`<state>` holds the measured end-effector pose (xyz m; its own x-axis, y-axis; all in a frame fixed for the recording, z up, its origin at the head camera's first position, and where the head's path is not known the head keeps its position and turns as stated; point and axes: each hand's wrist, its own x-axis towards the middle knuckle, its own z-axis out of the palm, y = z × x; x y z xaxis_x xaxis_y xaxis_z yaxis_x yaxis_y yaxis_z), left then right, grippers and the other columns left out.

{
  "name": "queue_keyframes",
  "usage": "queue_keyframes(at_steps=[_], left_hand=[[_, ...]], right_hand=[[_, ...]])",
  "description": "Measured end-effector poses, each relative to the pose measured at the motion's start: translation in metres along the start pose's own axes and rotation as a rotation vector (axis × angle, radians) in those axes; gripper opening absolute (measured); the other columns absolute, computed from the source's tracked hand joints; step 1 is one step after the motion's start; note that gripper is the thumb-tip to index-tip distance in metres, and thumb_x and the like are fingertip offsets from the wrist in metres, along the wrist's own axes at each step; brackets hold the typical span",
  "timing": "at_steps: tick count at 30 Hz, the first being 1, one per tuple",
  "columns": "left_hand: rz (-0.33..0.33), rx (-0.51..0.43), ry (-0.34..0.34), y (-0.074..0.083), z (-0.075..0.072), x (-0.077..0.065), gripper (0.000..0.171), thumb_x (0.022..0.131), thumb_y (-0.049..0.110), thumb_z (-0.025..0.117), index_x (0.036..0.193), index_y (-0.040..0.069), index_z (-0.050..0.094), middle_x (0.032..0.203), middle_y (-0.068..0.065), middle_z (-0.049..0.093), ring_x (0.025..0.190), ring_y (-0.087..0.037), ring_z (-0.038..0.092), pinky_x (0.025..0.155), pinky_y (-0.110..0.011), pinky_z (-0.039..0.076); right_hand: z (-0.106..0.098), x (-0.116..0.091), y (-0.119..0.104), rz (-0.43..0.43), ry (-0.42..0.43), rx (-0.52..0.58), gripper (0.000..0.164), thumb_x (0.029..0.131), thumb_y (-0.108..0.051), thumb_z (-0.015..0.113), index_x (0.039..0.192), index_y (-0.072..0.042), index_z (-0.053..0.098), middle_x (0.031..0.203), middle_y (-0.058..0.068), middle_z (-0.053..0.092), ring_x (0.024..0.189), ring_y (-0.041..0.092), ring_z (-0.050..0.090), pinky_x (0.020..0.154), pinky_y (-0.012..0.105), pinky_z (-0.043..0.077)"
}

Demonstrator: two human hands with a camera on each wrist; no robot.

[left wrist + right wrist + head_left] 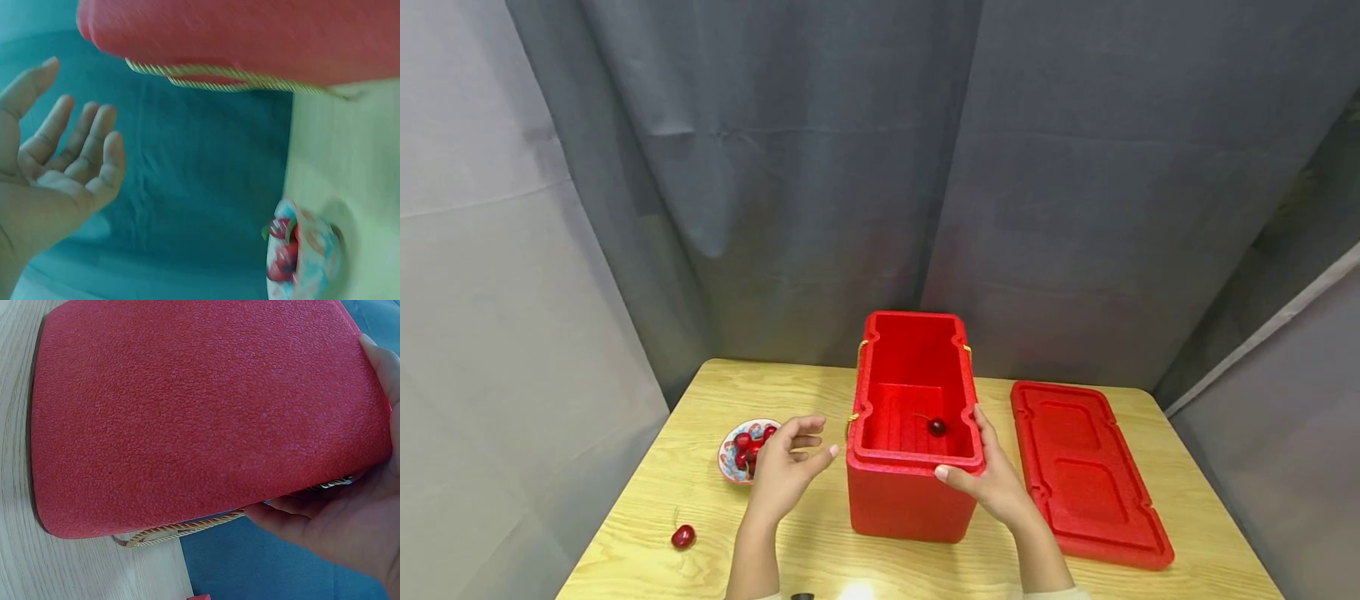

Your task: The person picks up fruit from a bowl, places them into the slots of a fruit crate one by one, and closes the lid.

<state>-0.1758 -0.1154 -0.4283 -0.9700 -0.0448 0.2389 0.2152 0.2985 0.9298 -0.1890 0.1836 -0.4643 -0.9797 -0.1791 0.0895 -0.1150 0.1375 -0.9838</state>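
Note:
A red foam box (910, 505) without its lid stands on the table, a single dark cherry (936, 427) with a stem on its floor. My right hand (1000, 485) grips the box's near right corner. Its thumb lies over the near rim, and the fingers reach along the right side by a yellow rope handle (181, 532). Left of the box my left hand (784, 472) is raised with loosely bent fingers, holding nothing. Beside that hand is a small patterned bowl (727, 472) with several red cherries (286, 257).
One loose cherry (683, 537) with its stem lies on the wooden table (827, 558) at the front left. The red lid (1086, 483) lies flat to the right of the box. Grey curtains (820, 183) hang behind the table. A small dark object (802, 596) shows at the bottom edge.

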Motion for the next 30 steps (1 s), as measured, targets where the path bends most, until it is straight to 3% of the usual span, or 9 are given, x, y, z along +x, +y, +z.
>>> queue_keyframes(at_steps=[8,19,25,30], left_hand=[[-0.036,-0.025,0.032,-0.027,-0.018,-0.012,0.037,0.075,0.015,0.079,0.109,0.015,0.064,0.106,0.003,0.063,0.093,-0.017,0.059,0.083,-0.045,0.044],[-0.06,-0.014,0.141,-0.073,-0.038,-0.03,0.039,0.072,0.013,0.08,0.108,0.01,0.064,0.105,-0.001,0.063,0.096,-0.016,0.059,0.084,-0.034,0.046],[-0.108,0.099,0.206,-0.092,-0.05,-0.04,0.037,0.076,0.014,0.078,0.11,0.01,0.064,0.108,-0.004,0.062,0.099,-0.023,0.059,0.085,-0.047,0.043],[-0.175,0.183,0.242,-0.107,-0.06,-0.047,0.039,0.078,0.016,0.077,0.112,0.007,0.062,0.114,-0.009,0.06,0.103,-0.03,0.056,0.085,-0.049,0.042]], right_hand=[[0.001,0.0,-0.001,0.011,0.004,-0.024,0.106,0.072,-0.023,0.079,0.149,-0.022,0.007,0.145,0.012,0.027,0.122,0.036,0.039,0.082,0.041,0.049],[0.002,-0.001,0.002,0.017,0.015,-0.007,0.104,0.071,-0.022,0.08,0.149,-0.024,0.01,0.143,0.011,0.03,0.119,0.034,0.042,0.08,0.041,0.05],[0.004,-0.001,0.002,0.024,0.018,0.0,0.105,0.071,-0.023,0.079,0.149,-0.023,0.01,0.143,0.011,0.032,0.119,0.033,0.043,0.081,0.039,0.05],[0.004,0.0,0.0,0.025,0.025,-0.005,0.105,0.069,-0.023,0.08,0.149,-0.023,0.011,0.14,0.007,0.035,0.118,0.032,0.044,0.08,0.04,0.05]])
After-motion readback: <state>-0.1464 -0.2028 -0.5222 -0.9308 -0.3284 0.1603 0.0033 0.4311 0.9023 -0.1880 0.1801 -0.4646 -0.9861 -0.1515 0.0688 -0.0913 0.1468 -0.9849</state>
